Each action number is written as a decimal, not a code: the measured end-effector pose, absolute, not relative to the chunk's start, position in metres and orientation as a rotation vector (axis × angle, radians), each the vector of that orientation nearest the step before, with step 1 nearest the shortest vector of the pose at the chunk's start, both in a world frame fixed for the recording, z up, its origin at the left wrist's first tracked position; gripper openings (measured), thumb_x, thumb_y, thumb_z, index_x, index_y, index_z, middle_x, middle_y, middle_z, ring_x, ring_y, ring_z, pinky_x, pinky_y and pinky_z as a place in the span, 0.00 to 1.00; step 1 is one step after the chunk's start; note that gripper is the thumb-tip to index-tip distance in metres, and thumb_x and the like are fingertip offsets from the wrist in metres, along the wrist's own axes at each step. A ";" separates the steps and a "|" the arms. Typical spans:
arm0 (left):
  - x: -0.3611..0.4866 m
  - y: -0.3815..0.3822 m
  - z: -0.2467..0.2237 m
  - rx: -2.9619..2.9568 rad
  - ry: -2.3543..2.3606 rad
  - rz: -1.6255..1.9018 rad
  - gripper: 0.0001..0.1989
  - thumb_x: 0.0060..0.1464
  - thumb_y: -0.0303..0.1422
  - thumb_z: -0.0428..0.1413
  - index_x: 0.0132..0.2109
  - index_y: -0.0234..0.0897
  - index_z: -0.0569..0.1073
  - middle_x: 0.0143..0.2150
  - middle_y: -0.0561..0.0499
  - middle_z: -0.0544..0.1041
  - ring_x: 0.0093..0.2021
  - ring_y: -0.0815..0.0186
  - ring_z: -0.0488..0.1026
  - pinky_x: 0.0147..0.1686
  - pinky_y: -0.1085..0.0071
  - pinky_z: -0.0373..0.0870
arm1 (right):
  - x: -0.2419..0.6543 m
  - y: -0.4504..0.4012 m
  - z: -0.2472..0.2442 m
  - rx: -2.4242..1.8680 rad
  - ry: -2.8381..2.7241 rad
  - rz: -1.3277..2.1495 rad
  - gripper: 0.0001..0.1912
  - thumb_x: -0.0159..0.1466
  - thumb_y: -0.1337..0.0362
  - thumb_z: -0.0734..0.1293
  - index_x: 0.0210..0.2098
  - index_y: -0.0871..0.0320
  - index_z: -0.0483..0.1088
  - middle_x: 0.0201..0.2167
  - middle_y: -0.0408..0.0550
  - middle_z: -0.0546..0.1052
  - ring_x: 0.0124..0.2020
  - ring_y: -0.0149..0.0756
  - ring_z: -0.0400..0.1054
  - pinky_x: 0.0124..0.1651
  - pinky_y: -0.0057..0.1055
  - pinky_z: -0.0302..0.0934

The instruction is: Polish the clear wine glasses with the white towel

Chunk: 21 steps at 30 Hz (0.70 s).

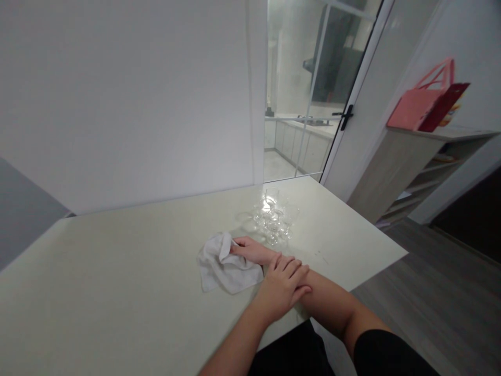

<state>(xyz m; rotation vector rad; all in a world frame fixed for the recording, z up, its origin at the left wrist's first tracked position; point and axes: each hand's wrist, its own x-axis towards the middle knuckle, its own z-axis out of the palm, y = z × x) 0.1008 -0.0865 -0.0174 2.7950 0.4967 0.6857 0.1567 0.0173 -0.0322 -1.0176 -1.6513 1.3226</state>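
A crumpled white cloth (pixel 230 271) lies on the pale tabletop. My right hand (pixel 247 249) is closed on its upper right part, with the fingertips partly hidden in the folds. Across my right forearm rests my left hand (pixel 285 283), its fingers draped over the arm near the wrist and the thumb stretched out to the side; it holds no object. Just beyond my right wrist stands a cluster of several clear glasses (pixel 274 216), close together and hard to tell apart.
The pale table (pixel 117 261) meets a white wall at the back. A glass-paned door (pixel 297 94) with a black handle (pixel 345 116) is behind it. On the right, a pink bag (pixel 418 107) sits on a wooden cabinet (pixel 395 167) with open shelves.
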 end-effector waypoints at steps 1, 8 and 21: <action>0.101 -0.086 -0.017 2.796 0.454 0.709 0.20 0.64 0.42 0.49 0.59 0.42 0.66 0.57 0.48 0.73 0.59 0.58 0.65 0.64 0.52 0.53 | 0.157 0.018 -0.033 -1.002 -1.656 1.321 0.25 0.59 0.41 0.63 0.32 0.59 0.70 0.27 0.42 0.67 0.32 0.31 0.56 0.35 0.26 0.54; 0.098 -0.089 -0.011 2.712 0.223 0.858 0.10 0.64 0.30 0.49 0.48 0.39 0.73 0.48 0.49 0.76 0.50 0.62 0.70 0.53 0.62 0.66 | 0.153 0.022 -0.038 -0.957 -1.620 1.352 0.26 0.57 0.42 0.66 0.31 0.61 0.69 0.26 0.41 0.63 0.29 0.28 0.54 0.33 0.26 0.52; 0.085 -0.067 0.009 2.378 0.611 1.140 0.04 0.60 0.31 0.53 0.40 0.37 0.72 0.35 0.48 0.75 0.38 0.63 0.72 0.41 0.66 0.68 | 0.140 0.010 -0.034 -1.679 -1.819 0.185 0.16 0.66 0.55 0.62 0.29 0.56 0.74 0.23 0.42 0.69 0.29 0.33 0.67 0.30 0.25 0.64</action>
